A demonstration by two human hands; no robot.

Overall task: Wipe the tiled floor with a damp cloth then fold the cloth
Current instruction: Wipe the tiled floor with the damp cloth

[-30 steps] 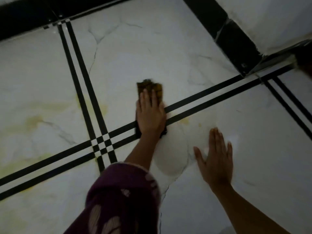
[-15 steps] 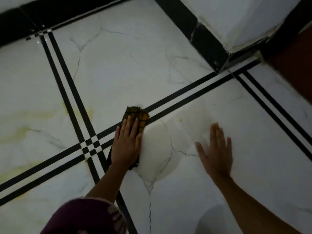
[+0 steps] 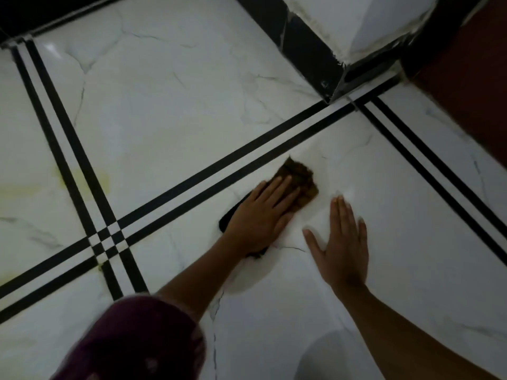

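Left hand: your left hand (image 3: 260,218) is laid out flat, fingers straight and close together. It's pressing palm-down on the cloth, not gripping or bunching it.
Cloth: the brown cloth (image 3: 301,179) is flat on the tiled floor (image 3: 170,105), mostly under that palm. The far end pokes out past your fingertips, and a dark edge peeks out beside your hand and at the wrist.
Where it sits: on the white tile just on your side of the double black stripe (image 3: 219,174), close to it but not over it, as far as I can tell. Your other hand is just to its right.
Right hand: your right hand (image 3: 343,250) is flat on bare tile too, fingers straight and a bit spread, thumb out to the side. It's holding nothing and isn't touching the cloth.
Sleeve: a maroon sleeve (image 3: 131,341) fills the bottom left corner, blurry, with your bare forearm running out of it.
Floor around: the stripes cross in a little checker pattern (image 3: 108,237) off to the left. There's a yellowish stain (image 3: 101,179) beyond that crossing.
Further out: a wall corner (image 3: 343,20) with black skirting (image 3: 299,45) juts in at the top. A reddish-brown panel (image 3: 472,86) runs along the right edge.
In the way: nothing lies between your hands and those walls except tile and stripes.
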